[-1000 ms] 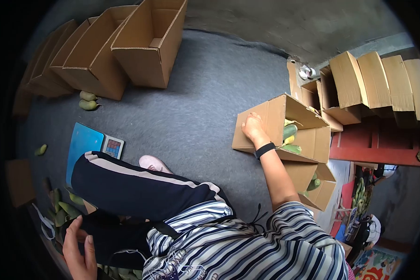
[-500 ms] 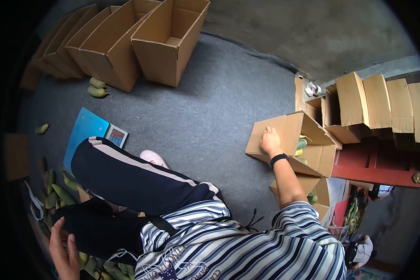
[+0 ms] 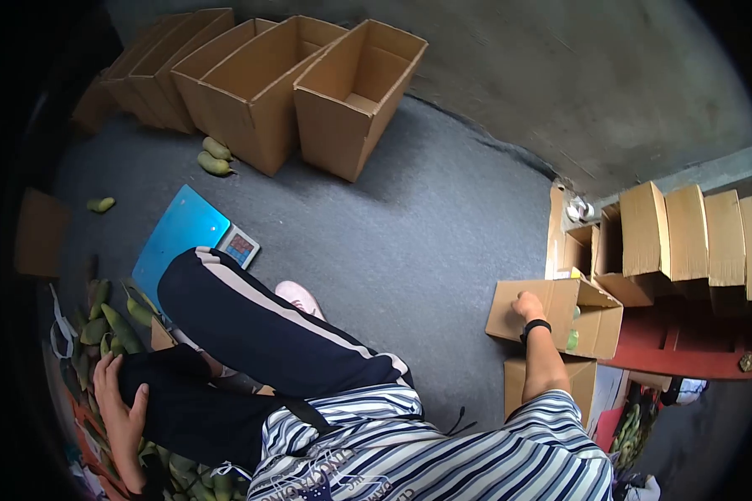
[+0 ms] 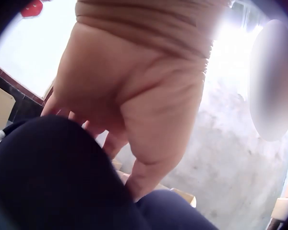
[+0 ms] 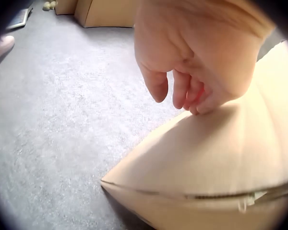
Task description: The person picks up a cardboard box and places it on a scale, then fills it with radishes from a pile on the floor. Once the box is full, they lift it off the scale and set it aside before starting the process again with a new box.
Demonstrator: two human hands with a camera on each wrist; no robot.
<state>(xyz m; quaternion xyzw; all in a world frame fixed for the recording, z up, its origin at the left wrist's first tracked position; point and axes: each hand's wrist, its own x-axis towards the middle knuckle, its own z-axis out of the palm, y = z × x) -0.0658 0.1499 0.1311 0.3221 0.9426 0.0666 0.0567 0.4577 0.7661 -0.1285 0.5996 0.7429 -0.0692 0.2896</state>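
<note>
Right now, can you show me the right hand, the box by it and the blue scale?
Right hand [image 3: 528, 306], head view: its back.
Box [image 3: 563, 304], head view: panel beside the hand.
Blue scale [image 3: 180, 231], head view: blue plate.

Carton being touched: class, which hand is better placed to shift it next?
Probably the right hand: it touches the carton, while the left hand is well away, beside the left knee.
</note>
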